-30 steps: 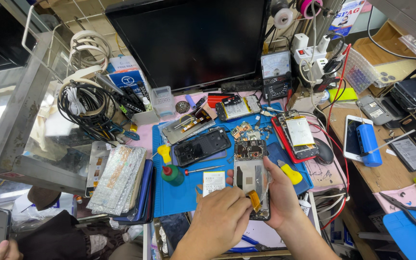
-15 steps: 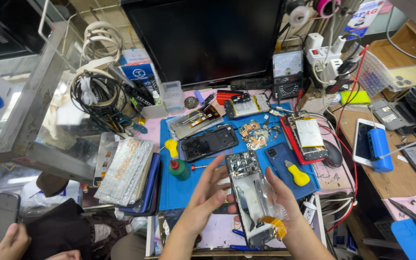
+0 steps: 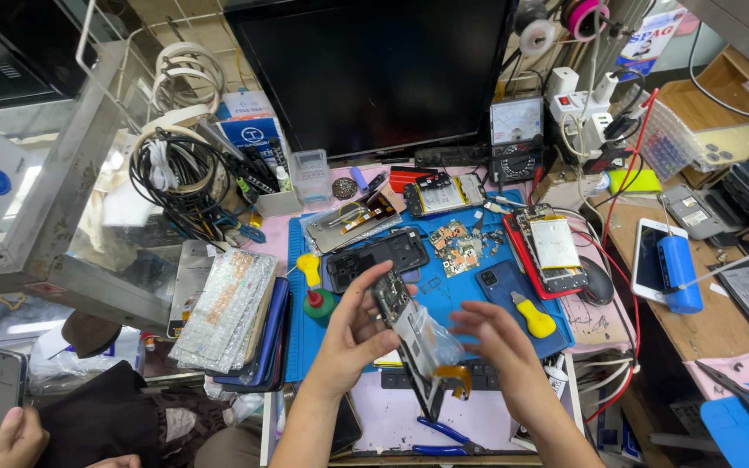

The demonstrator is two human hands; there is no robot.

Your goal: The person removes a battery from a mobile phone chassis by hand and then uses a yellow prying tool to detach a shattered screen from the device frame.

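Note:
My left hand [image 3: 350, 334] grips an opened phone [image 3: 409, 342] by its left edge and holds it tilted on edge above the blue work mat [image 3: 305, 347]. A clear film and an orange-yellow flex strip [image 3: 452, 374] hang from the phone's lower part. My right hand [image 3: 500, 342] hovers just right of the phone with fingers spread, touching or almost touching the film. Behind on the mat lie a black phone frame [image 3: 374, 256], a blue phone back [image 3: 504, 286], a small circuit board [image 3: 454, 243] and a yellow pry tool [image 3: 533, 316].
A large dark monitor [image 3: 374, 69] stands at the back. Coiled cables [image 3: 175, 173] lie at the left, and a stack of wrapped screens [image 3: 227, 308]. An opened phone in a red frame [image 3: 552, 251], a multimeter [image 3: 516, 134] and blue pliers [image 3: 444, 433] surround the mat. Another person's hand holds a phone [image 3: 0, 399] at the lower left.
The phone has been lifted toward me and turned from nearly flat up onto its edge. My right hand has come off its lower end and opened beside it.

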